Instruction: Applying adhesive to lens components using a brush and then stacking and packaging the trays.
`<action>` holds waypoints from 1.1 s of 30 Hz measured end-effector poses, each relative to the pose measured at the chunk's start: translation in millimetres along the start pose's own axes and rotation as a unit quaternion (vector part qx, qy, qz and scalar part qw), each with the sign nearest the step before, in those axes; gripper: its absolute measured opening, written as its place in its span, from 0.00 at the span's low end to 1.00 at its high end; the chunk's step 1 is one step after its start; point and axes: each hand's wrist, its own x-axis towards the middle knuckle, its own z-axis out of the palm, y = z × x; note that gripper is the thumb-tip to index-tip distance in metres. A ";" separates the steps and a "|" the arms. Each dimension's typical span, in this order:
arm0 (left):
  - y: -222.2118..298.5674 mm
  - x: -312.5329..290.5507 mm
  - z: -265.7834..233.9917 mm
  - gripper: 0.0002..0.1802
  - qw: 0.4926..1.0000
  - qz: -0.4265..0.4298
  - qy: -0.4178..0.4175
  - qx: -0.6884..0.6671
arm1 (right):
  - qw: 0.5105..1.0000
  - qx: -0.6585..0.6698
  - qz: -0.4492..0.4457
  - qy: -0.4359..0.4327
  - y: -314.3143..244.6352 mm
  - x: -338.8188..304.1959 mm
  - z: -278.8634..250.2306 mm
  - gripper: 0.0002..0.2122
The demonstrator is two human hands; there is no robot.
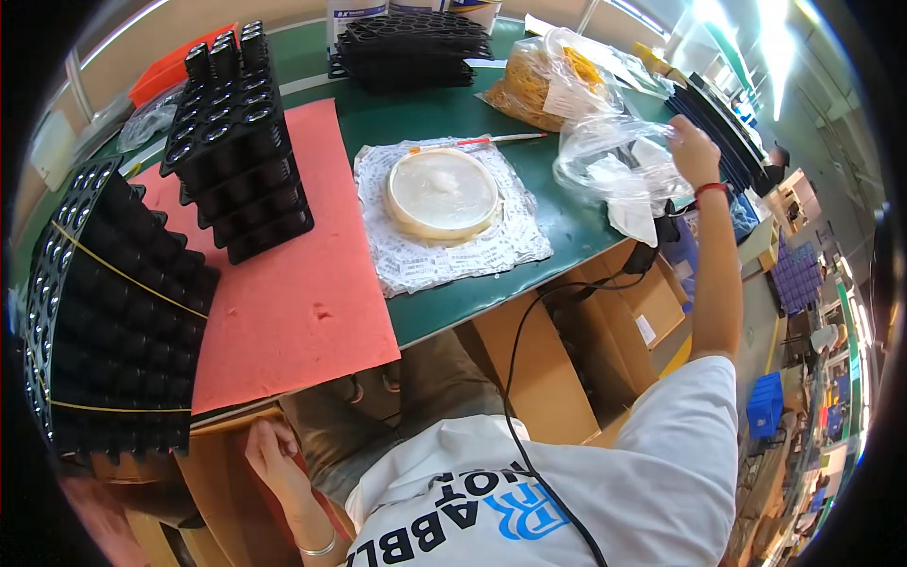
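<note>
My right hand (694,151) is closed on the edge of a crumpled clear plastic bag (614,161) at the right side of the green table. White paper-like pieces (631,215) lie in or under that bag; which, I cannot tell. My left hand (271,448) hangs just below the table's front edge, its fingers curled and nothing visible in them. Between the hands, a round, shallow, whitish dish (442,192) sits on a printed white sheet (416,265). Behind the dish lies a thin red-and-white pen-like tool (491,140).
Stacked black plastic trays (236,161) stand on a pink mat (293,331); another banded stack (123,312) leans at far left. More black trays (411,47) lie at the back beside a bag of yellow pieces (548,85). A black cable (515,378) crosses my shirt; cardboard boxes (539,369) stand below.
</note>
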 end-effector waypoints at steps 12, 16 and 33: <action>37.1 -16.6 22.6 0.18 0.964 0.046 -0.262 0.017 | 0.887 0.391 -0.237 0.068 -81.3 -9.5 -156.4 0.11; 64.1 -17.2 43.8 0.40 0.949 0.014 -0.269 -0.162 | 0.801 0.532 -0.275 -0.018 -155.1 -39.8 -174.0 0.13; 88.8 -4.9 42.1 0.38 0.963 0.027 -0.076 -0.258 | 0.494 0.531 -0.591 0.354 -381.4 -138.9 -161.7 0.10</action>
